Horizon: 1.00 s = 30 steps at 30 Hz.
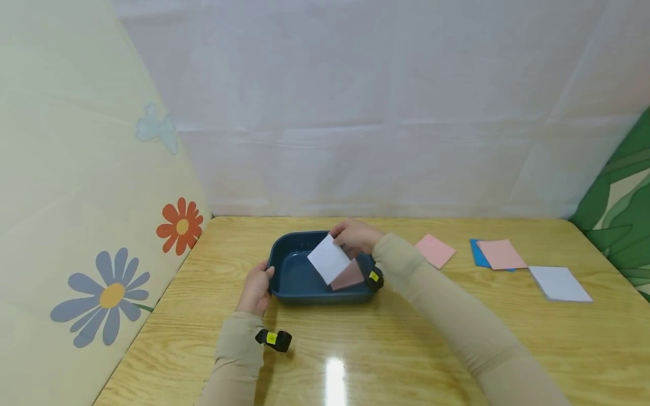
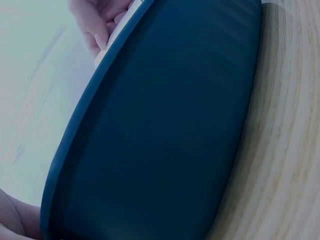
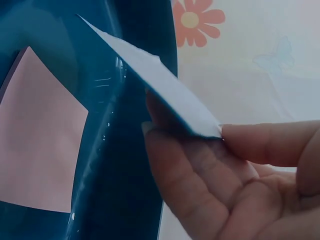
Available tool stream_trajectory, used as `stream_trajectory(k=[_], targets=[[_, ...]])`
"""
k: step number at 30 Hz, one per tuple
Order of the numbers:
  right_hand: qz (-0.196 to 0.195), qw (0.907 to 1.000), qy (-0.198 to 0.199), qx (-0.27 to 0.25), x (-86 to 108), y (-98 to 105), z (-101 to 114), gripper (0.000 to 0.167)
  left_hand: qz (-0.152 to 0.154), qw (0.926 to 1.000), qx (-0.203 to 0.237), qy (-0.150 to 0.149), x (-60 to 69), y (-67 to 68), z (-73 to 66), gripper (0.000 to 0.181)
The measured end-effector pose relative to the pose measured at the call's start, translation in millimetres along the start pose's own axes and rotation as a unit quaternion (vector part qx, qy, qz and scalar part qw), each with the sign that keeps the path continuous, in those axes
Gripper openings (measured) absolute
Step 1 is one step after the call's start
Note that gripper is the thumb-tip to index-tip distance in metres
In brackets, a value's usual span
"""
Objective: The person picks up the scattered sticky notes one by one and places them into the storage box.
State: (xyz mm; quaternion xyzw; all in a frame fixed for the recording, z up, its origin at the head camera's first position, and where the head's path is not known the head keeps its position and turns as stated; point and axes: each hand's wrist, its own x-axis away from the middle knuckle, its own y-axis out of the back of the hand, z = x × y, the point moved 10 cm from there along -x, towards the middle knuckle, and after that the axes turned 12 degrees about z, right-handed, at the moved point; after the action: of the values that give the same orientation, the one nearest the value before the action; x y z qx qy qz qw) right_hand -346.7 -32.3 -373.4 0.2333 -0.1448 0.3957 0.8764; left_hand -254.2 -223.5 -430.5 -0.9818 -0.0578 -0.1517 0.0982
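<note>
A dark blue plastic basin [image 1: 299,282] stands on the wooden table. My left hand [image 1: 255,287] grips its left end, thumb at the rim; in the left wrist view the basin's side [image 2: 155,125] hides most of that hand. Over the basin's right half, my right hand [image 1: 357,234] pinches a white square of paper [image 1: 329,259] by one corner. In the right wrist view this white paper [image 3: 155,75] is tilted, with a thin blue edge along its underside. A pink square of paper [image 1: 348,275] lies inside the basin, partly covered by the white one in the head view.
Right of the basin lie a pink square [image 1: 435,250], another pink square [image 1: 503,254] overlapping a blue one [image 1: 479,256], and a white square stack [image 1: 560,283]. A white cloth [image 1: 381,113] hangs behind the table; a flowered panel [image 1: 101,197] borders the left.
</note>
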Motion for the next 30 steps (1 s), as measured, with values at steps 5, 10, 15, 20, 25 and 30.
stream_trajectory(k=[5, 10, 15, 20, 25, 30], targets=[[0.010, 0.9999, -0.005, 0.008, -5.4, -6, 3, 0.036, -0.005, 1.0000, 0.001, 0.001, 0.1, -0.2, 0.5, 0.045], [0.009, 0.9997, -0.020, 0.012, -11.2, -12, 3, 0.036, -0.006, 1.0000, 0.001, 0.002, -0.6, -0.2, 0.9, 0.045], [0.010, 0.9988, -0.034, 0.033, -17.8, -17, 2, 0.043, -0.005, 1.0000, 0.005, 0.002, -1.0, 0.7, 1.8, 0.045], [0.013, 0.9976, -0.048, 0.049, -20.5, -19, -1, 0.045, -0.005, 0.9999, 0.007, 0.004, -2.6, 1.4, 2.2, 0.046], [-0.007, 0.9969, -0.060, 0.050, -20.2, -15, -4, 0.045, -0.008, 0.9999, 0.006, 0.007, -4.7, 1.7, 2.8, 0.046], [-0.022, 0.9966, -0.065, 0.046, -16.0, -10, -8, 0.046, -0.009, 0.9999, 0.007, 0.008, -4.9, 3.6, 4.4, 0.045]])
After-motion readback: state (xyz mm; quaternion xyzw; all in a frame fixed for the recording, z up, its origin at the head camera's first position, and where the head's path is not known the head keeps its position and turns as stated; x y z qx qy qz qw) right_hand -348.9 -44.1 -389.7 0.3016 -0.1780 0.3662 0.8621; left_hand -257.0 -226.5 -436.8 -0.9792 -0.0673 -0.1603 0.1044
